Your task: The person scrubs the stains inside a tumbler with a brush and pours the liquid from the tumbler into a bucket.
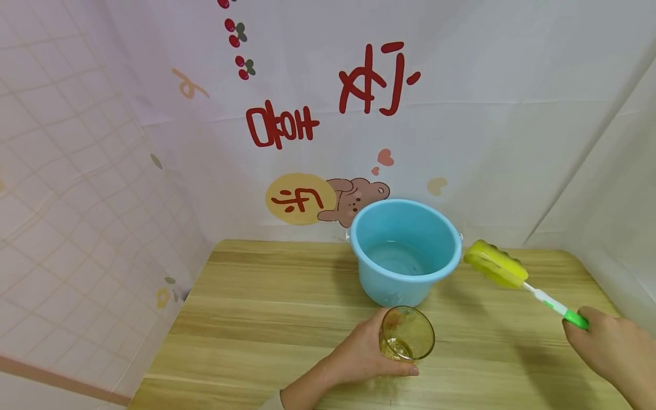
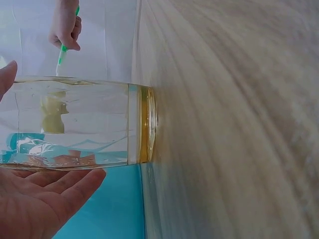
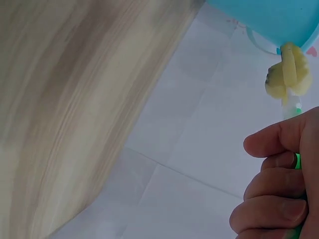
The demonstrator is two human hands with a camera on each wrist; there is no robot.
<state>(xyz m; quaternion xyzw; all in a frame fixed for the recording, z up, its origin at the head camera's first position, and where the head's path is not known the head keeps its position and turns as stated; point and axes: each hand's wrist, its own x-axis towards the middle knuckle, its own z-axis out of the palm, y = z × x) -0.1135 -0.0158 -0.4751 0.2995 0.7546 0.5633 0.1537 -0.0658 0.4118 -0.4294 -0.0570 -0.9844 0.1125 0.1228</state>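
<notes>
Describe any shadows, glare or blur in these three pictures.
Head: soft shadow on the table, below the right hand and brush. Left wrist: bright highlights on the glass, table blurred toward the right edge. Right wrist: muted light, table grain looks soft.

Left hand (image 1: 360, 354) low, central — thumb opposite fingers, right hand (image 1: 607, 343) farther out — fingers curled

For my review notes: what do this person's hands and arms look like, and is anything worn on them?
The left hand and right hand are both bare: no gloves or rings show. A pale, plain sleeve edge shows on the left forearm at the bottom of the head view; no sleeve shows on the right.
</notes>
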